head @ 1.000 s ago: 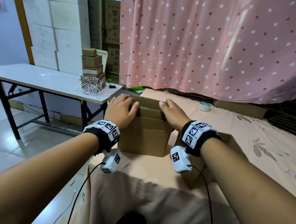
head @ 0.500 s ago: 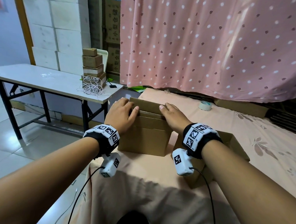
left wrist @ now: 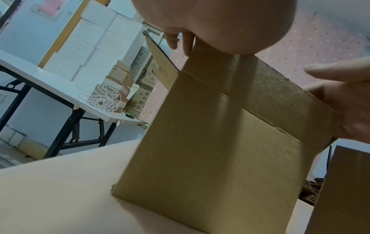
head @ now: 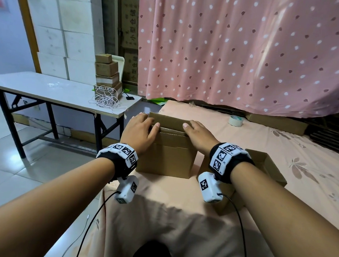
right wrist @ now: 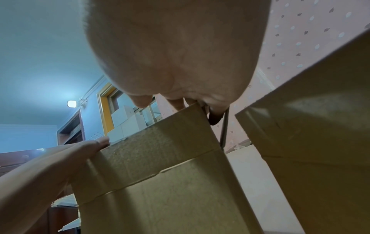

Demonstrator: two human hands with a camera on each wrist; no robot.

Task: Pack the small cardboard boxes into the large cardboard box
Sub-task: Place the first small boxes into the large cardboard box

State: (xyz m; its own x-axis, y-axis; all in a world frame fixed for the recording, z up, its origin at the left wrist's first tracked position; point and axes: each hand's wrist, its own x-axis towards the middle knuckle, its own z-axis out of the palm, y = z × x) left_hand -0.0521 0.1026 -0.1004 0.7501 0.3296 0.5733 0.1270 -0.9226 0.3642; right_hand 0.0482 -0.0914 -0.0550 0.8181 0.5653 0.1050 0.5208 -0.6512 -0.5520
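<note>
A brown cardboard box (head: 166,160) stands on the peach sheet at the bed's near left corner. Its near flap is folded inward and its far flap (head: 168,120) stands up. My left hand (head: 139,131) lies flat on the box's left top edge, thumb on the near flap. My right hand (head: 199,135) lies flat on the right top edge, thumb stretched toward the left one. The left wrist view shows the box wall (left wrist: 210,150) below the palm. A second, open cardboard box (head: 265,168) sits just right of it, partly under my right forearm. Small cardboard boxes (head: 106,73) are stacked on the side table.
A white table (head: 48,89) stands left of the bed, with a coil of white cord (head: 106,101) by the stack. A tape roll (head: 235,120) and a flat cardboard box (head: 278,124) lie at the back, below the pink dotted curtain (head: 238,53). The bed's left edge drops to tiled floor.
Both hands stay on the box top in nearly the same places. The near flap has sunk slightly under them. The box itself has not shifted.
</note>
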